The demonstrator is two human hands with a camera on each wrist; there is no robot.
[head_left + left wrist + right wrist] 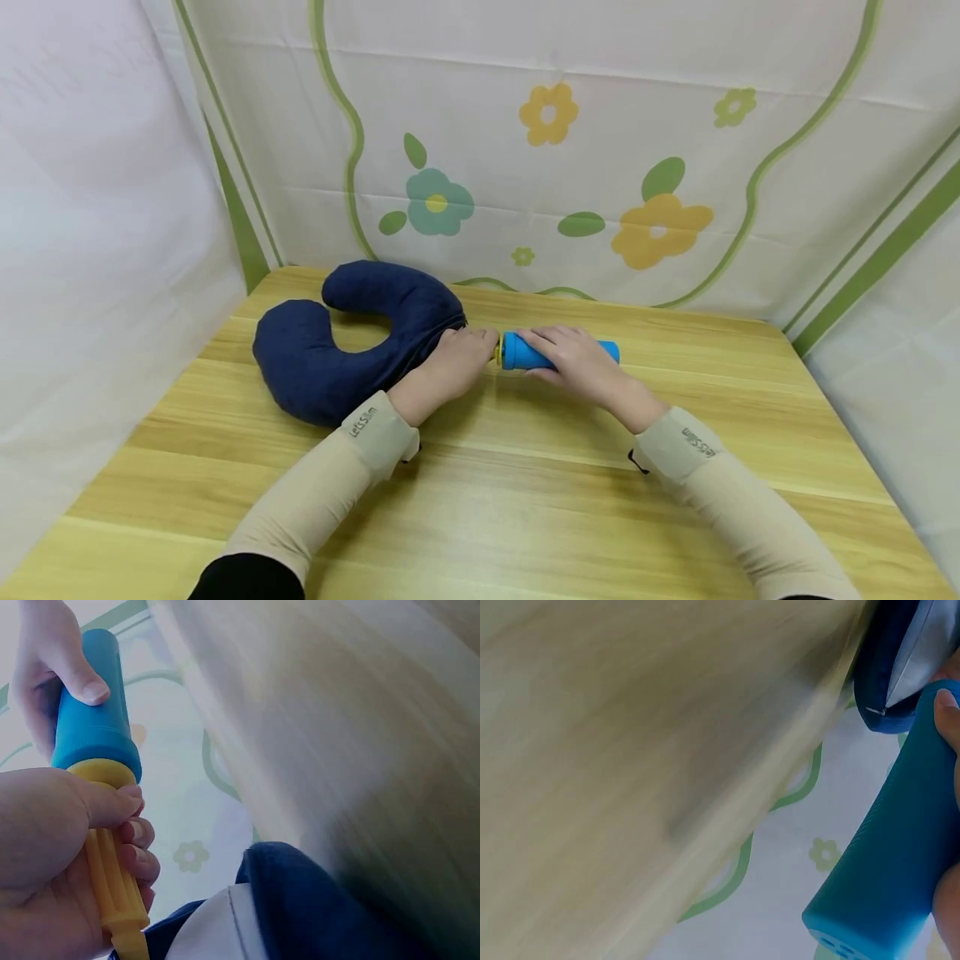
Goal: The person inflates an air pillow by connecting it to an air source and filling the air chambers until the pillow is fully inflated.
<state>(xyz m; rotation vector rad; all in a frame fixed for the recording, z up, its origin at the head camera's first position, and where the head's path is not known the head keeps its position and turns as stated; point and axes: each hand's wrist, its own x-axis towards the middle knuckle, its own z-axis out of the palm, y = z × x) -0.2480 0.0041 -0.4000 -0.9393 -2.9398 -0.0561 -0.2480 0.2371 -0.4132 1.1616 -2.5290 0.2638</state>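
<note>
A balloon-type hand pump with a blue barrel (517, 352) and a yellow ribbed shaft (116, 881) spans the space between both hands. My left hand (465, 358) grips the yellow shaft, its thumb just below the yellow collar by the barrel. Around the blue barrel curls my right hand (573, 358). A navy U-shaped neck pillow (300, 375) lies on the table at left, right beside my left hand. Pale inner material (214, 926) shows through an opening in its cover. The shaft's narrow end points to the pillow, but where they meet is out of sight.
A wood-grain table (480, 517) bears the pillow. White fabric (480, 158) with printed flowers hangs behind the table's back edge, and more white fabric (97, 250) hangs along the sides.
</note>
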